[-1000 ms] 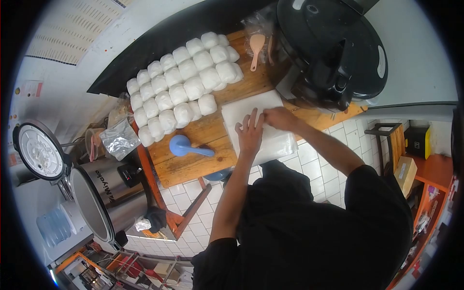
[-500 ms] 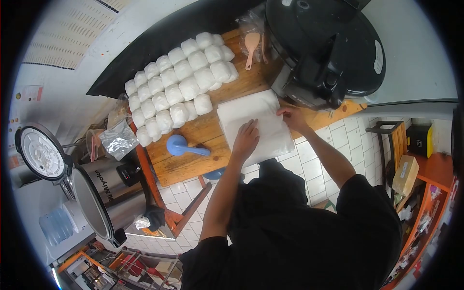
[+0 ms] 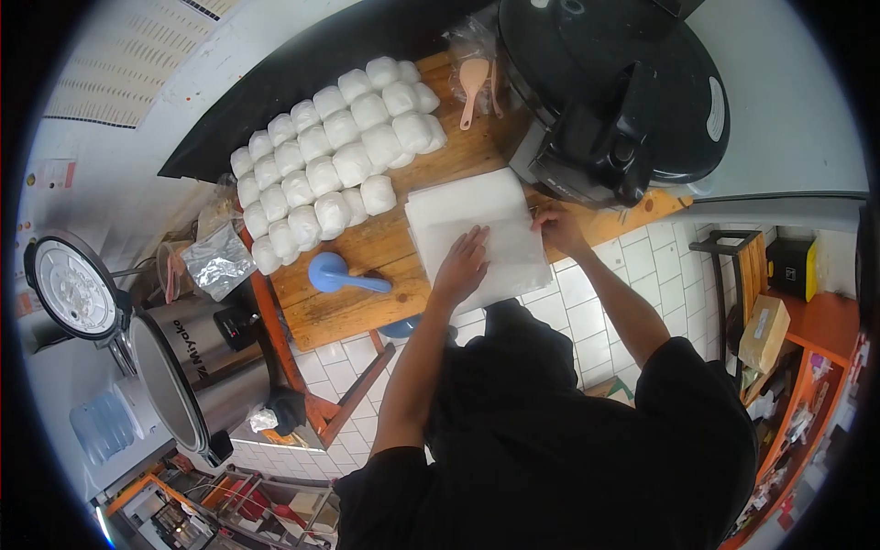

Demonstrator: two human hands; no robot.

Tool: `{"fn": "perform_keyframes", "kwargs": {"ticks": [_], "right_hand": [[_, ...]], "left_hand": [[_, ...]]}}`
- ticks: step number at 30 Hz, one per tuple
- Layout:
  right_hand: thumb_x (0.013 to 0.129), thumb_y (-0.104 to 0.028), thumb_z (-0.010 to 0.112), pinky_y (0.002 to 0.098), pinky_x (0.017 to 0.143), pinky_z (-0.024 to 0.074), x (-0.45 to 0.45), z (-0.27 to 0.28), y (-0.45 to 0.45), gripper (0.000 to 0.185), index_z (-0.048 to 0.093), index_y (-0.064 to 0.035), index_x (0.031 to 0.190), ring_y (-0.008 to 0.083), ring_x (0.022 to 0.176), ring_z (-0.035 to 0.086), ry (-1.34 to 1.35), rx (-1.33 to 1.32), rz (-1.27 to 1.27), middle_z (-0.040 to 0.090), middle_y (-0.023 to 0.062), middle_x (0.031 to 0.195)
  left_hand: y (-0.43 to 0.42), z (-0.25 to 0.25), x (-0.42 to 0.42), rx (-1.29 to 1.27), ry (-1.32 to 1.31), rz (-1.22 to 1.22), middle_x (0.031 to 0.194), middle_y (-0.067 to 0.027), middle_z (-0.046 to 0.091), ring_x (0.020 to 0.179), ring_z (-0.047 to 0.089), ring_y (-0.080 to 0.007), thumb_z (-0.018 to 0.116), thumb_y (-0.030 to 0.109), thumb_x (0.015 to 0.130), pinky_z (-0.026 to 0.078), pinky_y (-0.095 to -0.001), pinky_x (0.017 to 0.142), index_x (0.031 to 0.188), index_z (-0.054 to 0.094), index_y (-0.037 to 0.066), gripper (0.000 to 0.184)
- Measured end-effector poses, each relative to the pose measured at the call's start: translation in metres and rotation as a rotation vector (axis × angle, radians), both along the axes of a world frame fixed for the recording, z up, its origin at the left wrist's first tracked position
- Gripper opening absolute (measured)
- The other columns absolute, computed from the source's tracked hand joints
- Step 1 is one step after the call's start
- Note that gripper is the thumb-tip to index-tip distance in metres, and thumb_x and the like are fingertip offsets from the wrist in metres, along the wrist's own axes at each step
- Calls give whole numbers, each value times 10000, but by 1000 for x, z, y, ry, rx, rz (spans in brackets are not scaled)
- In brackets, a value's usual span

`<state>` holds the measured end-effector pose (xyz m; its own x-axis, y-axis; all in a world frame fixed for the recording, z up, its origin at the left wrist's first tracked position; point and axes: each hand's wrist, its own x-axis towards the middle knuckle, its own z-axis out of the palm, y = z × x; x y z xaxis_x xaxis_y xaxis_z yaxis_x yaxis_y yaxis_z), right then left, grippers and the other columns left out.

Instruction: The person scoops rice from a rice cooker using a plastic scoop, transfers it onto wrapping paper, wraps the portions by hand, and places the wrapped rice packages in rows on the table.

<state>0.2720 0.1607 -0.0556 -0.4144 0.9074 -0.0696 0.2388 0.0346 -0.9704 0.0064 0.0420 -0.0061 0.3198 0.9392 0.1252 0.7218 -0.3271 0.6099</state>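
A stack of white wrapping paper (image 3: pixel 472 197) lies on the wooden table in front of me, its near part hanging past the edge. My left hand (image 3: pixel 463 264) rests flat on the sheets, fingers stretched out. At the stack's right edge, the fingers of my right hand (image 3: pixel 557 227) are pinched together on the paper's border; how many sheets they hold is hidden. Left of the paper, rounded white wrapped bundles (image 3: pixel 332 213) are piled in several rows. A blue scoop (image 3: pixel 330 273) with a short handle lies nearer me on the wood.
A large black-lidded rice cooker (image 3: pixel 614 101) stands at the table's back right, a pink rice paddle (image 3: pixel 473 84) beside it. To the left is a steel cooker (image 3: pixel 197 339) with its lid raised. Shelving (image 3: pixel 807 330) stands at right; tiled floor lies below.
The view has shifted slightly, so the table's things appear a little further left. My right fingers have drawn closer together at the paper's edge; my left hand stays flat on it.
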Motion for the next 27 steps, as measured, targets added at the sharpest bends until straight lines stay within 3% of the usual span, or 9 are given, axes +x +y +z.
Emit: {"fn": "perform_keyframes", "kwargs": {"ticks": [1, 5, 7, 9, 11, 16, 21, 25, 27], "right_hand": [[778, 112, 647, 308, 841, 481, 2, 4, -1, 180, 673, -25, 891, 222, 946, 611, -168, 208, 39, 612, 76, 976], [790, 91, 646, 348, 858, 487, -6, 40, -17, 234, 672, -26, 992, 282, 974, 619, -320, 400, -27, 635, 117, 1016], [774, 32, 673, 395, 893, 500, -17, 54, -41, 284, 685, -89, 1031, 292, 1037, 623, -405, 663, -197, 674, 105, 1116], [798, 8, 691, 391, 942, 482, -30, 78, -64, 313, 671, -65, 1102, 301, 1126, 600, -328, 715, 53, 644, 109, 1199], [829, -96, 699, 399, 1010, 450, -44, 71, -89, 477, 599, -92, 1296, 277, 1227, 550, -474, 672, 226, 592, 81, 1330], [834, -150, 686, 395, 927, 464, -38, 8, -87, 265, 668, -86, 1090, 265, 1102, 582, -584, 801, 192, 633, 67, 1142], [814, -176, 706, 400, 858, 490, -52, 13, -57, 130, 653, -114, 916, 265, 1001, 597, -618, 721, 215, 631, 67, 966], [750, -234, 780, 423, 809, 517, -78, 52, -15, 228, 654, -136, 913, 281, 1027, 604, -884, 192, 259, 639, 66, 952], [724, -256, 806, 431, 795, 523, -84, 55, -10, 270, 655, -137, 913, 284, 1020, 612, -996, -29, 221, 646, 63, 941]], "left_hand": [[-1, 3, 1, -1, -1, 1, 1506, -153, 422, 1426, 347, -334, 655, 110, 856, 309, -457, 1170, 1053, 535, -8, 259], [-1, 4, 2, -8, 71, -18, 1516, -147, 409, 1431, 344, -329, 630, 109, 876, 307, -457, 1171, 1120, 539, 5, 280], [-3, -3, 3, -6, 120, -34, 1520, -147, 403, 1434, 341, -325, 619, 114, 888, 306, -459, 1171, 1179, 543, 7, 320], [-6, -9, 5, 83, 224, -41, 1534, -132, 387, 1444, 326, -320, 591, 145, 919, 290, -461, 1178, 1347, 493, 26, 455], [-12, -8, 5, 69, 249, -32, 1535, -122, 388, 1448, 323, -311, 585, 157, 926, 283, -459, 1181, 1402, 452, 36, 508], [-45, -20, -28, 9, 324, 47, 1546, -102, 377, 1458, 312, -268, 576, 182, 938, 268, -451, 1190, 1466, 395, 54, 573], [-31, -29, -45, 108, 401, 139, 1349, -65, 567, 1262, 527, -245, 612, 137, 885, 403, -426, 1062, 1294, 579, 87, 414], [10, -38, -47, 54, 269, 136, 1144, -45, 636, 1103, 590, -249, 650, 118, 821, 452, -412, 948, 1136, 636, 99, 316], [25, -27, -48, -268, 319, 155, 1040, -64, 634, 1033, 596, -265, 685, 105, 760, 466, -403, 893, 1077, 627, 95, 322]]}}
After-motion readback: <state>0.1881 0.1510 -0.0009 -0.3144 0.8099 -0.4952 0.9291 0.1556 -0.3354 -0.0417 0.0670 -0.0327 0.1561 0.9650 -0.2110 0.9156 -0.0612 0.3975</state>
